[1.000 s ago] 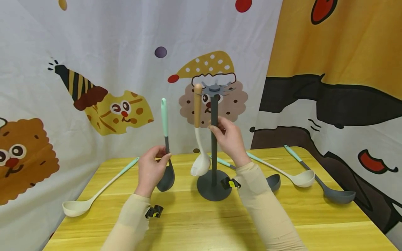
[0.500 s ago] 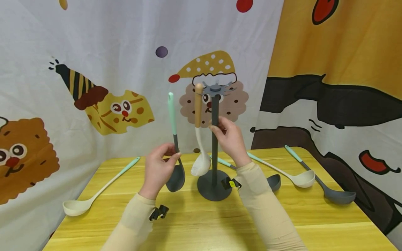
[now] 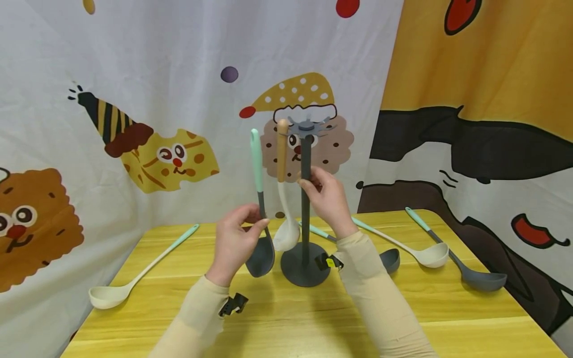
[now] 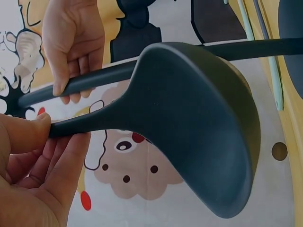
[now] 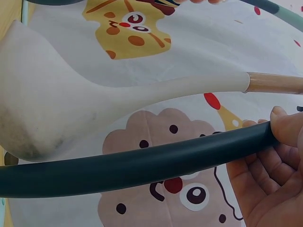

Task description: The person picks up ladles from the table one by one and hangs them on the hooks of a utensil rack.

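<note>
Held ladle: dark, mint-handled, just left of the stand, handle up and nearly upright, bowl above the table.
Hanging so far: one white ladle with a wooden handle appears to hang from the stand's hooked top, on its left side; judging by this, the hanging is at an early stage.
Left to hang: the held ladle, apparently off the hooks, and seemingly the four lying on the table.
Left hand: left of the stand, thumb and fingers pinching the held ladle's dark neck above its bowl.
Right hand: reaching in from the stand's right, thumb and fingers gripping its pole below the hooked top.
Lying ladles: a white one well left of the stand; a dark one, another white one and another dark one to its right.
Backdrop: printed cloth behind the stand.
</note>
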Tool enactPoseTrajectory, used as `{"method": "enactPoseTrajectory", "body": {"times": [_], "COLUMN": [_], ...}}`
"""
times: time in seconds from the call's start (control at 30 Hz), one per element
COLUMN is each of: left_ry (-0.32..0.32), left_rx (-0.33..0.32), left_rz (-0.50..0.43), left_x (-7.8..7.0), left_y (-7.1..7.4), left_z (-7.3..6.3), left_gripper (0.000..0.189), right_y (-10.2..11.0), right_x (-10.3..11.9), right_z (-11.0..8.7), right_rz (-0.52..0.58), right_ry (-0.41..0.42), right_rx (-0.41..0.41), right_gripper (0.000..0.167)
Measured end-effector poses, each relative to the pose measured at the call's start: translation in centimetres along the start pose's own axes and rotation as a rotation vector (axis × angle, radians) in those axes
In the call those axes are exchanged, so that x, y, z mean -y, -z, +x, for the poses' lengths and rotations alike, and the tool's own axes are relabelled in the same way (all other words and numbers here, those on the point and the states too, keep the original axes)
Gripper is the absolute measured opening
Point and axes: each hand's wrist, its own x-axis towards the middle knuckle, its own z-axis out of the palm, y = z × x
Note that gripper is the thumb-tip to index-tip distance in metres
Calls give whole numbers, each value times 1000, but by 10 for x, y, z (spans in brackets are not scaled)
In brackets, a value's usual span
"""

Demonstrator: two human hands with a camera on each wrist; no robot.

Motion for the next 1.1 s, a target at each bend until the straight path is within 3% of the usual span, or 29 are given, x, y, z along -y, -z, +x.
{"method": "enactPoseTrajectory", "body": {"times": [0.53, 1.1], "left_ry": [-32, -11], "left_rx": [10, 43], "left_rz": [-21, -26], "left_x": [-3, -8], "left_y": [-17, -26], "left_z": [2, 2], "left_gripper": [13, 12], "right_y": [0, 0], "right_x": [1, 2], "right_z": [-1, -1], "right_rz": [-7, -2], "right_ry": [-8, -5], "right_rx": [0, -6], "right_gripper": [16, 15]}}
